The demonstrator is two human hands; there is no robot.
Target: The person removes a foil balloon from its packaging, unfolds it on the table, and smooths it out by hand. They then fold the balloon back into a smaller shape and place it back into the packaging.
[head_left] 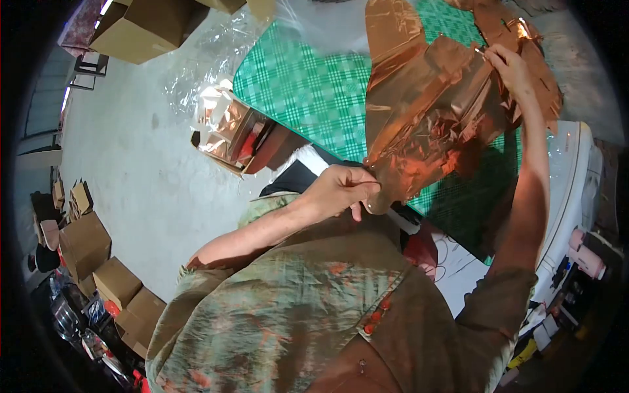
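Head view, both hands at a table with a green plaid cover (304, 85). Copper film (436, 124), thin, see-through in places, creased, lies over the cover's right part; its near corner reaches past the table's near edge, toward the body.

Left hand (341, 190): at that near corner. Thumb and forefinger closed together, film edge pinched between them; one lower finger hangs loose beneath.

Right hand (511, 71): at the film's far right side, arm stretched out. Thumb and forefinger nearly together, at the film's edge by a small pale bit (480, 51); cannot tell whether that is held or only touched. Remaining fingers curled.

More copper film bunched beyond and to the right of the right hand. Clear plastic (321, 26) at the table's far side.

Left of the table, lower down: open box (246, 141) with shiny crumpled wrap (219, 118) in and over it. Cartons (85, 245) along the far left of the grey floor (147, 157). White machine (567, 203) right of the table, pink bottle (586, 254) beside it.
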